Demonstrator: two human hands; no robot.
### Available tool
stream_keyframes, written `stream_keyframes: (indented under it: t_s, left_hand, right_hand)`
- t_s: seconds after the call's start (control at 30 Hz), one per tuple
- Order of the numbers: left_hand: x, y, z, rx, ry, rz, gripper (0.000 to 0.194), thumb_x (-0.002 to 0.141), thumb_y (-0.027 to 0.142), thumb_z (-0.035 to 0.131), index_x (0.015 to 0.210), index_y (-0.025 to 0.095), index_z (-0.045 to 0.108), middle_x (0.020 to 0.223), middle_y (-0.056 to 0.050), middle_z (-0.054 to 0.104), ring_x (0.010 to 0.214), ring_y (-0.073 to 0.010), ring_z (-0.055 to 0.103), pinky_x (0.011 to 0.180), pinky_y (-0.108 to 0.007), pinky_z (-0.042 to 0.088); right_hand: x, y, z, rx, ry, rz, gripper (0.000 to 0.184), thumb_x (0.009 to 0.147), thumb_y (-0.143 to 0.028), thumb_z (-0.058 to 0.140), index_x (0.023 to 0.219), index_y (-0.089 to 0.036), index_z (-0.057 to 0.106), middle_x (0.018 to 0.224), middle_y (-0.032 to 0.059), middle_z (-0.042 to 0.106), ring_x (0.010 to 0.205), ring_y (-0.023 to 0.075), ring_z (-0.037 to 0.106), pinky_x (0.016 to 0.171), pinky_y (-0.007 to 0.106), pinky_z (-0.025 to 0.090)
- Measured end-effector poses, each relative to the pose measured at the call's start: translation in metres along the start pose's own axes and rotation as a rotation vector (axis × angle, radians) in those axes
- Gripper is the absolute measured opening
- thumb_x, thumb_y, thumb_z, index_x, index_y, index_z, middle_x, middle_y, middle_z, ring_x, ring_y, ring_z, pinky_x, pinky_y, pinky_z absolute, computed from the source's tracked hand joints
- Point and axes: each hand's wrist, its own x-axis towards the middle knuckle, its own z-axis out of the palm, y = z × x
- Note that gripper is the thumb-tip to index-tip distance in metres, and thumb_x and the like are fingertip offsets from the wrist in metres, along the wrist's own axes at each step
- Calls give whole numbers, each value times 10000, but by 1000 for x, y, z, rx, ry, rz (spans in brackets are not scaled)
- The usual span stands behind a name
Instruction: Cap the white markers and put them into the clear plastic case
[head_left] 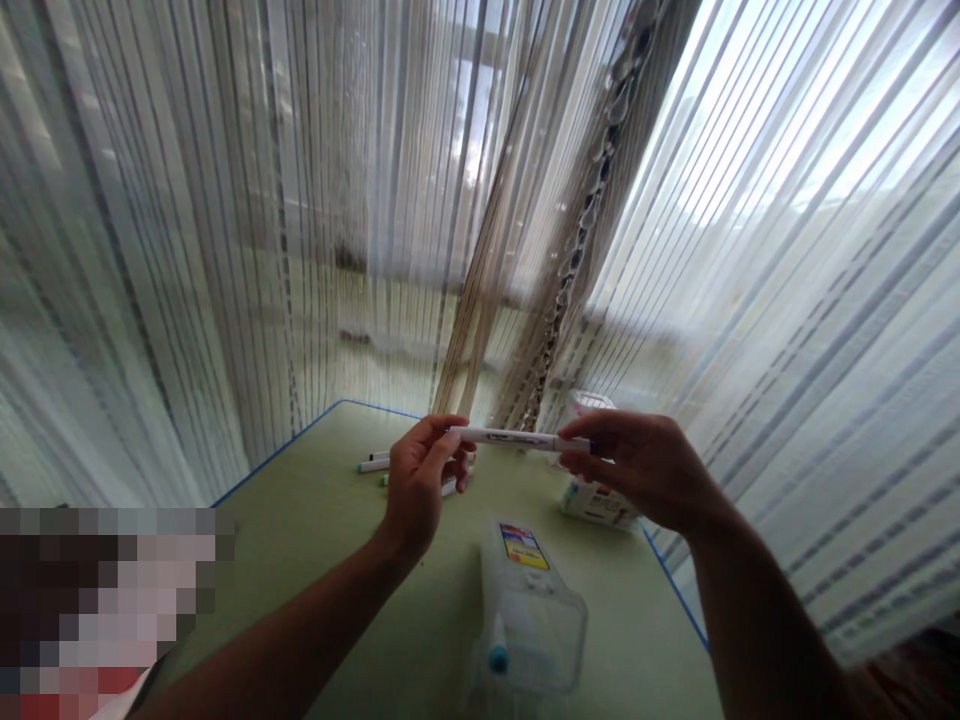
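Observation:
A white marker (514, 438) with dark printing is held level above the table. My left hand (421, 475) pinches its left end between thumb and fingers. At the other end, the fingers of my right hand (637, 465) are closed on the marker's right tip, where a dark purple bit shows. Beneath and beyond my left hand lie several loose markers (373, 466) with coloured ends, partly hidden by the fingers. A clear plastic case (536, 610) with a colourful label lies nearer to me, and a marker with a teal end (498, 650) is at it.
The green table (315, 520) has a blue edge. Behind my right hand stand a white printed box (600, 503) and a clear container (589, 402), both partly covered. String curtains (360, 200) hang behind the table. A blurred-out person (97, 610) is at the lower left.

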Motion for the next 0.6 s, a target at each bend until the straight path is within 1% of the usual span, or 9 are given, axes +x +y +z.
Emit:
stream_keyframes:
  t_s: [0.27, 0.47, 0.6]
  left_hand:
    - [-1, 1, 0, -7, -14, 17, 220, 787, 275, 685, 938, 120, 645, 705, -27, 673, 479, -85, 532, 405, -197, 410]
    - [-1, 1, 0, -11, -16, 17, 198, 792, 265, 671, 929, 124, 644, 687, -20, 670, 467, -81, 523, 401, -191, 405]
    - [0, 0, 0, -19, -20, 27, 194, 794, 263, 666, 925, 123, 643, 682, -19, 664, 467, -80, 523, 400, -190, 403]
  right_hand:
    - [-2, 0, -1, -72, 19, -30, 202, 722, -287, 828, 874, -169, 766, 698, 39, 702, 607, 138, 648, 563, 239, 560]
    - [-3, -3, -2, -174, 13, -49, 189, 759, -286, 799, 899, -166, 758, 687, 25, 673, 602, 119, 621, 555, 215, 532]
    - [-4, -3, -2, -180, 10, -63, 192, 771, -291, 793, 920, -176, 752, 723, 30, 685, 623, 124, 627, 578, 227, 538]
